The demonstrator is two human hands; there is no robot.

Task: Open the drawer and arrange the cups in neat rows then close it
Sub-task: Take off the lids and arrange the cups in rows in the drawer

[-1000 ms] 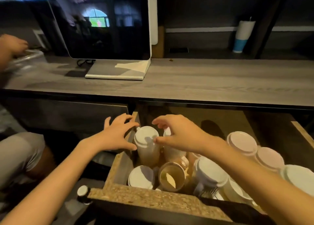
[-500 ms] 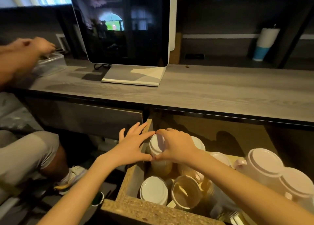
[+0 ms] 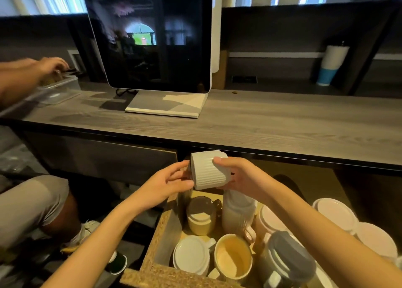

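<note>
The drawer (image 3: 156,250) stands pulled open under the desk, full of cups. A white ribbed cup (image 3: 207,171) hangs upside down above its back left corner, lifted clear of the others. My right hand (image 3: 239,176) grips it from the right side, and my left hand (image 3: 171,182) presses on its left side. Below it in the drawer are a yellow cup with a dark top (image 3: 201,216), a tall white cup (image 3: 238,213), an inverted white mug (image 3: 191,255), an upright yellow-lined mug (image 3: 233,255), a grey cup (image 3: 287,259) and pink inverted cups (image 3: 335,213).
The grey wooden desk (image 3: 282,124) overhangs the drawer's back. A monitor (image 3: 150,37) on a white stand sits at the left of it, a white and blue tumbler (image 3: 331,64) at the back right. Another person's hand (image 3: 51,64) reaches into a clear container (image 3: 54,89) at far left.
Both hands have lifted the white ribbed cup up out of the drawer's back left corner. The camera view has tilted up and shifted.
</note>
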